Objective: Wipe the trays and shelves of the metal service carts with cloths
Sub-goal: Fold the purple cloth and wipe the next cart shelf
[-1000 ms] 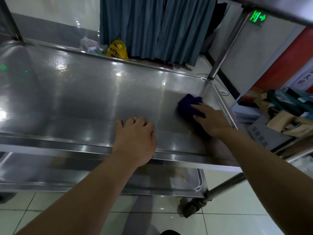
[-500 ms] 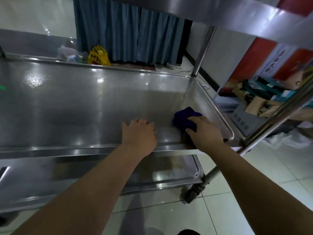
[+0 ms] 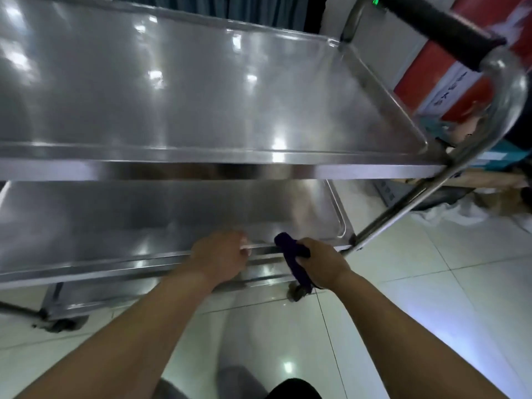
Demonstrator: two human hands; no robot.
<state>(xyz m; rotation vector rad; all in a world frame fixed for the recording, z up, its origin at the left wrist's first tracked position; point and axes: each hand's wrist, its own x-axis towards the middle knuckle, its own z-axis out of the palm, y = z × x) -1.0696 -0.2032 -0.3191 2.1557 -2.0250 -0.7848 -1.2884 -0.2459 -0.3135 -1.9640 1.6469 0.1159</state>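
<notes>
A stainless steel service cart fills the view, with its top tray (image 3: 201, 90) above and its middle shelf (image 3: 144, 214) below. My right hand (image 3: 324, 262) grips a dark blue cloth (image 3: 290, 251) at the front rim of the middle shelf, near its right corner; part of the cloth hangs down over the rim. My left hand (image 3: 220, 256) rests on the same rim just left of the cloth, fingers curled over the edge. A lower shelf shows beneath, mostly hidden.
The cart's handle (image 3: 443, 27) with a black grip arches at the top right, its tube running down to the right corner. A caster (image 3: 298, 292) sits under my right hand. Boxes and bags (image 3: 489, 174) lie on the tiled floor at the right.
My view has risen, so the top tray is now seen from above. My right hand pulled the cloth back from the shelf's surface to its front rim. My left hand stayed at the rim.
</notes>
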